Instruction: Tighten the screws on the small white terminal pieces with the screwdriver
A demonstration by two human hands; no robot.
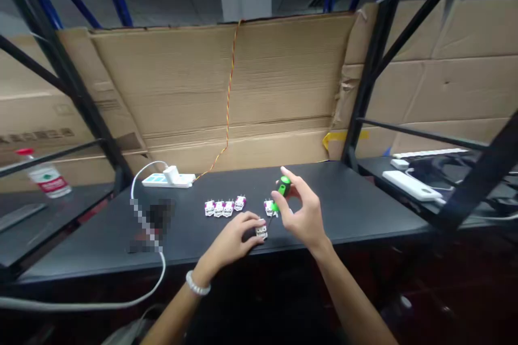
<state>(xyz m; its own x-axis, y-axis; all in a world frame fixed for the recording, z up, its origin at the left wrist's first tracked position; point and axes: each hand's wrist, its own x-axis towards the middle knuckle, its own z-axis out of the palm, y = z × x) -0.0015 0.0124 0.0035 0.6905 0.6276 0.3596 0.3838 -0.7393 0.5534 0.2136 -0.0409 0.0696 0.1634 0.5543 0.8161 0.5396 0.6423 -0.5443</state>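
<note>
A green and black screwdriver is in the fingers of my right hand, tilted, with its thin shaft pointing down and left. Its tip comes down close beside a small white block-shaped part; whether it touches cannot be made out. My left hand grips that part between thumb and fingers near the table's front edge. Another white and purple part lies just behind, partly hidden by the screwdriver and my right hand. To the left, several similar white and purple parts lie in a row.
A white power strip with a plugged-in adapter lies on the black table at back left. A white cable loops over the left side. Black rack posts flank the table; cardboard stands behind. A bottle stands far left.
</note>
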